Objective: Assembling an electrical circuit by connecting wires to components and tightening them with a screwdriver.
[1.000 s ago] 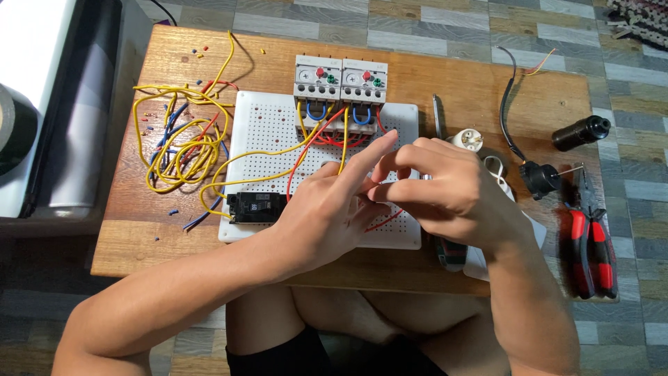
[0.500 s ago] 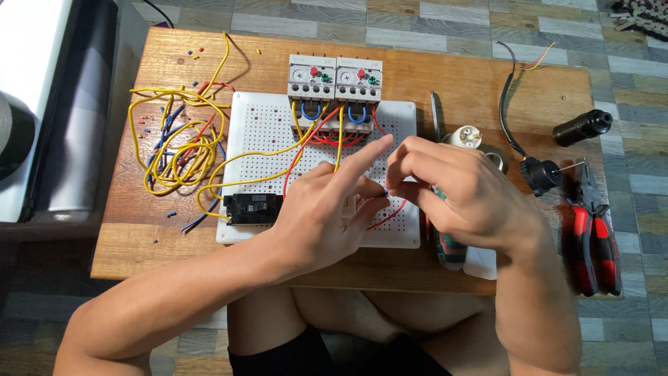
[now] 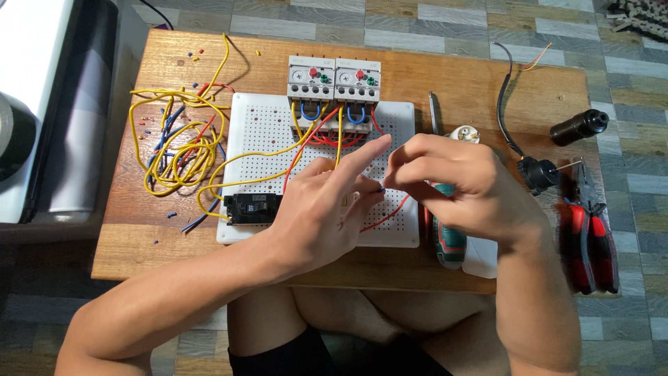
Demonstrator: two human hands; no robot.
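A white perforated board (image 3: 264, 132) lies on a small wooden table (image 3: 431, 83). Two grey relay units (image 3: 334, 80) sit at its top edge, a black breaker (image 3: 252, 207) at its lower left. Yellow and red wires run across it. My left hand (image 3: 327, 209) rests over the board's lower right, index finger stretched out. My right hand (image 3: 452, 184) is beside it, thumb and forefinger pinched on the end of a red wire (image 3: 386, 216). The fingertips of both hands meet at that wire end.
A tangle of yellow, red and blue wires (image 3: 174, 146) lies left of the board. A green-handled screwdriver (image 3: 449, 240) sits under my right hand. Red-handled pliers (image 3: 591, 233), a black plug (image 3: 539, 174) and a black cylinder (image 3: 579, 127) lie at the right.
Both hands stay over the board's right side. My right hand has shifted slightly left and down, its fingers closing tighter on the wire end.
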